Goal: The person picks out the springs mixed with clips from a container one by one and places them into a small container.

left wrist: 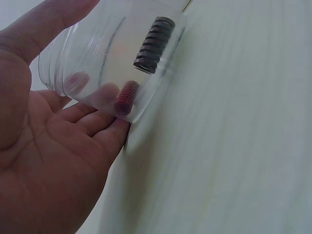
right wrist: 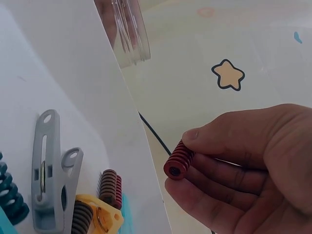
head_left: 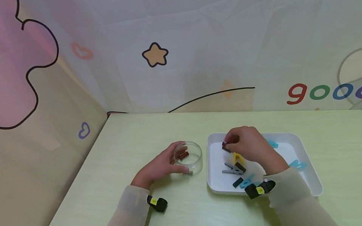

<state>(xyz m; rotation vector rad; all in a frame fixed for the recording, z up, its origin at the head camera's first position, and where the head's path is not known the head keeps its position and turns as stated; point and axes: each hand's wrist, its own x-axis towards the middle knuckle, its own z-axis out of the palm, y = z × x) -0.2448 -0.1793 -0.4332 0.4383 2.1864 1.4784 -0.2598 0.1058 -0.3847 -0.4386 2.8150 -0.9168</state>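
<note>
My left hand (head_left: 160, 165) holds a clear round jar (head_left: 195, 166) on the table, thumb on one side and fingers on the other. Inside it, in the left wrist view, lie a dark brown coil spring (left wrist: 155, 45) and a smaller red coil spring (left wrist: 126, 97). Over the far left part of the white tray (head_left: 217, 177), my right hand (head_left: 250, 145) pinches another red coil spring (right wrist: 178, 163) between thumb and fingers. Below that hand in the tray are a brown spring (right wrist: 108, 187) with a red one beside it, and a yellow clip (head_left: 237, 158).
Also in the tray are a grey clothespin (head_left: 232, 170), dark springs (head_left: 238, 182) and several light blue clips (head_left: 297, 164). The tray stands right of the jar on a pale table (head_left: 155, 127). A printed cloth (head_left: 193, 50) hangs behind the table.
</note>
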